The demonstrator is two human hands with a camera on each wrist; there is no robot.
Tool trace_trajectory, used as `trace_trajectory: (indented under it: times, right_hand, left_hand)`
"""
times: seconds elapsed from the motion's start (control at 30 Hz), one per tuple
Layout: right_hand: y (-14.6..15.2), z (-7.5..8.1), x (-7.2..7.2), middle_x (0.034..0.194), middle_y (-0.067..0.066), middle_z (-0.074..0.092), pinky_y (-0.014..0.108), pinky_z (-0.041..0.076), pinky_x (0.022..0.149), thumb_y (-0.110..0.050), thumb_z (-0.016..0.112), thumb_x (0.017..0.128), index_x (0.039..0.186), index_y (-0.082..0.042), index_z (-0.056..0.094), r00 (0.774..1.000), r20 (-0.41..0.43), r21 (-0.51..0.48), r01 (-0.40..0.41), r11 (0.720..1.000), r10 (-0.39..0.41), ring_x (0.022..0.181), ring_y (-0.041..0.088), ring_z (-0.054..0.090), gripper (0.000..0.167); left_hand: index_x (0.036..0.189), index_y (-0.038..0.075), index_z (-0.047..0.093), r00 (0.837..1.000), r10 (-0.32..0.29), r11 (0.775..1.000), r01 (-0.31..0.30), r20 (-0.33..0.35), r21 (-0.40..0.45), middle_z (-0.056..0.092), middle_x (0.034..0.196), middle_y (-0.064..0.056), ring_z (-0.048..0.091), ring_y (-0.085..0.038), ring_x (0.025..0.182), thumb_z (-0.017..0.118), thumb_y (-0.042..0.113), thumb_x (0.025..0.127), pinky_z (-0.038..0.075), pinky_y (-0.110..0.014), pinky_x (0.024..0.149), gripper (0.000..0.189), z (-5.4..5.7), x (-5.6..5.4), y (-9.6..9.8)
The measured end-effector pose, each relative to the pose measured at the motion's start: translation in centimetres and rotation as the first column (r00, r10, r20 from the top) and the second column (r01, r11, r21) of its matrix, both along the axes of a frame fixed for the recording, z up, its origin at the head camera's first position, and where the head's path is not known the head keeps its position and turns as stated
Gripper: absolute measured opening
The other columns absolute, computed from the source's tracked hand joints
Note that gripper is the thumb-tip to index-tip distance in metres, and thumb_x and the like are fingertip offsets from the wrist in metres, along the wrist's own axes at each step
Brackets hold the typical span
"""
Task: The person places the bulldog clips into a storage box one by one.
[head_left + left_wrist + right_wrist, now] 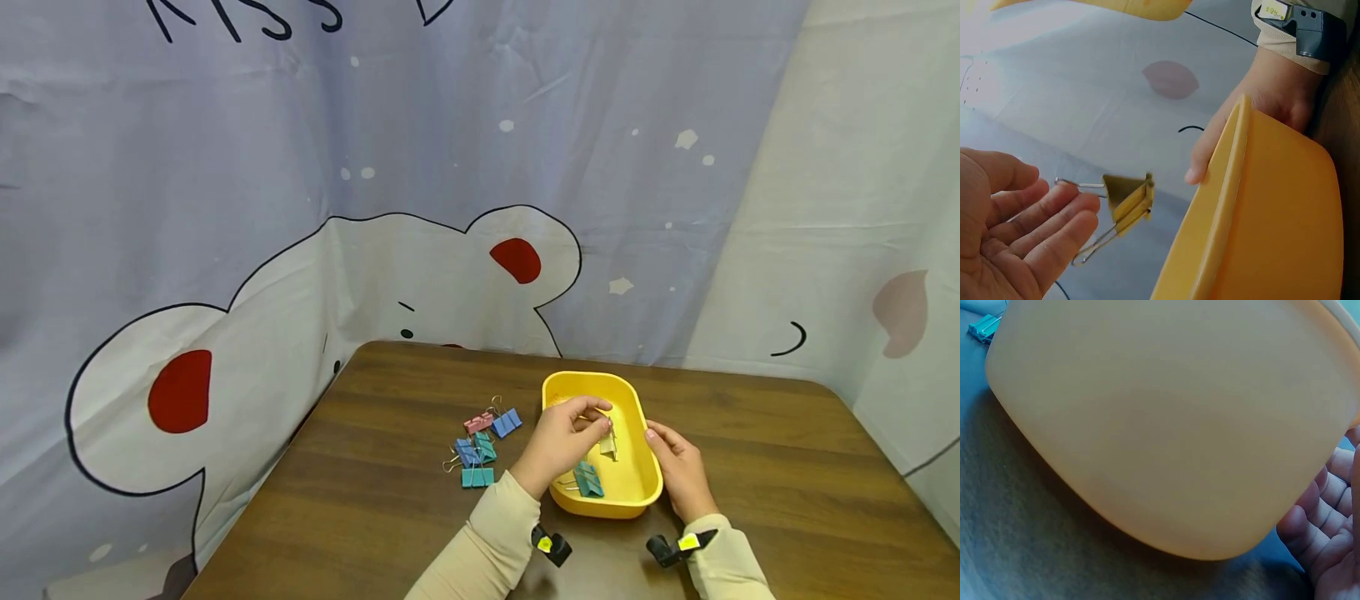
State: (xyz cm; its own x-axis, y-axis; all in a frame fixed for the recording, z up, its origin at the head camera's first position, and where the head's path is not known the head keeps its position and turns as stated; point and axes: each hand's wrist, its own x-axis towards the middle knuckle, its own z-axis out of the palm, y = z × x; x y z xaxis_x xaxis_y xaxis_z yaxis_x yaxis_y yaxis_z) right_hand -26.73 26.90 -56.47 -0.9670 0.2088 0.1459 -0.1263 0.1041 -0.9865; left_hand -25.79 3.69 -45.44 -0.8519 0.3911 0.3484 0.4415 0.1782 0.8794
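Note:
A yellow plastic tray is gripped at its right rim by my right hand, with the thumb over the edge. In the left wrist view that thumb lies on the inner side of the tray wall. Over the tray is my left hand, its fingers loosely bent and apart. Just off those fingertips a yellow binder clip appears in mid-air, wire handles towards the hand. A teal binder clip lies inside the tray's near left corner. The tray's outer side fills most of the right wrist view.
Left of the tray, several binder clips lie loosely grouped on the brown wooden table: a pink clip, a blue clip and others in blue and teal. A printed curtain hangs behind the table.

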Motion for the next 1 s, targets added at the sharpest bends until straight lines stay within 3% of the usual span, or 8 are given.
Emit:
trace_trajectory:
  times: [0.2,0.33,0.47,0.63,0.77,1.0]
  right_hand:
    - [0.0,-0.1,-0.1,0.109,-0.010,0.070,0.022,0.058,0.076,-0.034,0.058,0.104,0.138,0.008,0.055,1.000,0.002,-0.001,0.003,1.000,-0.003,0.091,0.003,0.068,0.054]
    - [0.0,-0.1,-0.1,0.109,-0.010,0.070,0.021,0.057,0.076,-0.034,0.058,0.104,0.138,0.007,0.056,1.000,0.010,0.005,0.006,1.000,-0.006,0.092,0.003,0.067,0.054]
    - [0.0,-0.1,-0.1,0.105,-0.015,0.069,0.021,0.057,0.076,-0.034,0.058,0.104,0.137,0.008,0.055,1.000,0.002,0.005,0.003,1.000,-0.003,0.091,0.002,0.067,0.054]
    - [0.0,-0.1,-0.1,0.102,-0.018,0.069,0.021,0.057,0.075,-0.033,0.058,0.104,0.137,0.009,0.055,1.000,-0.002,0.002,0.000,1.000,0.000,0.089,0.002,0.067,0.053]
    - [0.0,0.0,0.0,0.102,-0.018,0.069,0.021,0.057,0.075,-0.033,0.057,0.104,0.138,0.008,0.055,1.000,0.000,0.005,0.002,1.000,-0.002,0.089,0.002,0.067,0.053]
    - [-0.1,0.0,-0.1,0.103,-0.017,0.069,0.020,0.057,0.076,-0.033,0.057,0.104,0.138,0.009,0.054,1.000,0.001,0.002,0.001,1.000,-0.001,0.091,0.001,0.067,0.054]
  left_hand:
    - [0.118,0.010,0.070,0.989,0.025,0.993,-0.041,-0.147,-0.109,0.074,0.099,0.002,0.066,0.002,0.086,0.064,0.017,0.100,0.053,-0.013,0.077,0.020,0.2,0.2,-0.1]
    - [0.119,0.007,0.070,0.978,0.006,0.994,-0.028,-0.210,-0.101,0.075,0.103,0.000,0.067,0.002,0.091,0.061,0.013,0.102,0.052,-0.012,0.081,0.021,0.2,0.2,0.1]
    - [0.117,0.002,0.070,0.986,0.017,1.000,-0.017,-0.163,0.002,0.075,0.103,-0.003,0.069,-0.001,0.093,0.060,0.010,0.102,0.054,-0.015,0.083,0.020,0.3,0.1,-0.2]
    - [0.114,0.002,0.070,0.996,0.060,0.989,-0.051,-0.064,0.136,0.075,0.101,-0.007,0.072,-0.009,0.092,0.061,0.008,0.101,0.057,-0.020,0.082,0.017,0.6,-0.6,-1.4]
    - [0.112,0.002,0.070,0.997,0.079,0.969,-0.077,-0.001,0.236,0.073,0.101,-0.012,0.073,-0.020,0.094,0.060,0.004,0.101,0.058,-0.026,0.082,0.015,0.6,-1.4,-2.7]
    - [0.111,-0.007,0.067,0.989,0.134,0.913,-0.148,0.063,0.380,0.071,0.100,-0.025,0.072,-0.038,0.094,0.059,-0.001,0.100,0.060,-0.035,0.082,0.015,0.3,-3.3,-5.5]
